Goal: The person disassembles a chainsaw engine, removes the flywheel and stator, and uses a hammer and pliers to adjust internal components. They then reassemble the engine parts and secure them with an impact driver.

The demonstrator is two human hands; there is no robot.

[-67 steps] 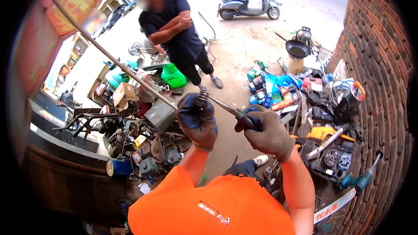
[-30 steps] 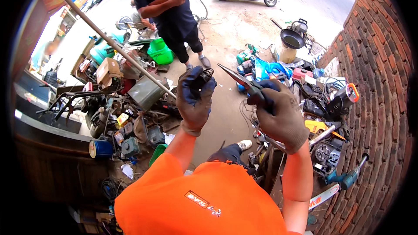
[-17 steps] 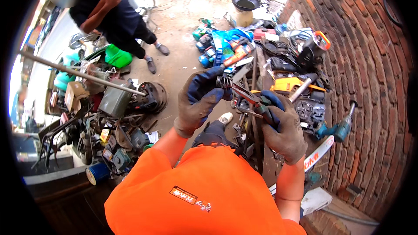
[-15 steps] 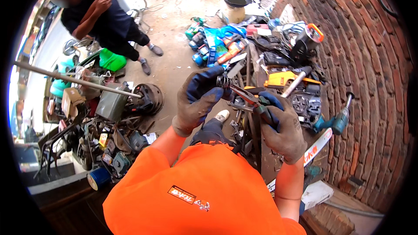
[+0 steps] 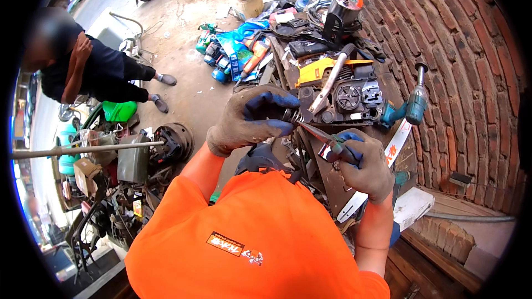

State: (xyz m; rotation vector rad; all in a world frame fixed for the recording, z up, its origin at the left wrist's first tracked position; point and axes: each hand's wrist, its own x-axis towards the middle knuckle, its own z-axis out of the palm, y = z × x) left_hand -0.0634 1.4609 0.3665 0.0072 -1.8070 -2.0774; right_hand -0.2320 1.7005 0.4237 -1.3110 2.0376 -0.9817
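Observation:
My left hand (image 5: pixel 244 119), in a grey and blue work glove, is closed on a small dark metal part with a coil spring (image 5: pixel 293 115). Thumb and fingers pinch it from the left, hiding much of it. In my gloved right hand (image 5: pixel 367 167) is a pair of long-nose pliers (image 5: pixel 317 134), its handles gripped in the fist. The narrow jaws point up and left, their tips at the spring. Whether the tips grip the wire cannot be made out. Both hands are held in front of my chest, near the bench.
A workbench on the right carries a yellow and black machine body (image 5: pixel 349 91). A teal power tool (image 5: pixel 417 105) and a white guide bar (image 5: pixel 398 143) lie near the brick wall (image 5: pixel 465 77). Left, a person (image 5: pixel 105 61) stands behind a scrap heap, and a long pole (image 5: pixel 94 149) juts across.
My view has swung right, so the bench shows more fully. The pliers and the spring part stay together between my hands, and my right hand sits slightly lower.

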